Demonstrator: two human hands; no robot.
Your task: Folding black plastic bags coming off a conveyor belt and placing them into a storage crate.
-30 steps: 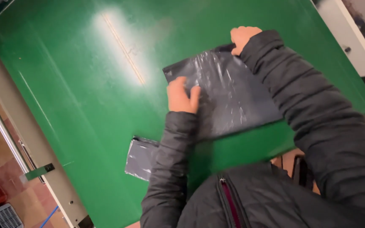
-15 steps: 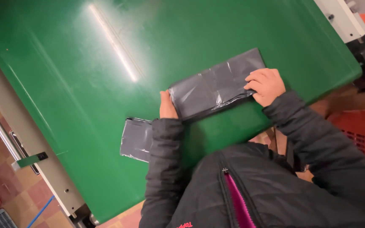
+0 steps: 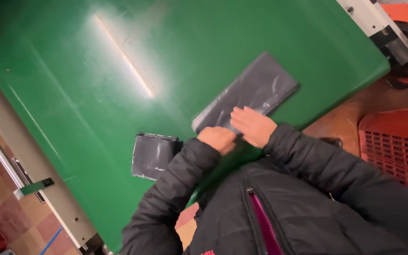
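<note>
A: What has changed in the last second?

B: I see the dark grey plastic bag (image 3: 253, 97) go from a broad sheet to a long, narrow folded strip. It lies flat on the green bench (image 3: 95, 71), slanting from the middle of the view towards 2 o'clock. Both hands have come together at its near end, where a moment ago they were apart, one at each end.

A: And the hands themselves?

B: My left hand (image 3: 218, 138) is curled, knuckles up, pressing on the strip's lower corner. My right hand (image 3: 252, 125) lies flat beside it, fingers spread on the plastic, touching the left. Neither is lifting anything. I judge the fold made and now being flattened.

A: How many of each thing?

B: Two grey bags: the strip under my hands, and one small folded square packet (image 3: 153, 155) at 9 o'clock from my left hand, partly under the left sleeve. One bench. One red slatted crate (image 3: 393, 146) on the floor at 3 o'clock.
</note>
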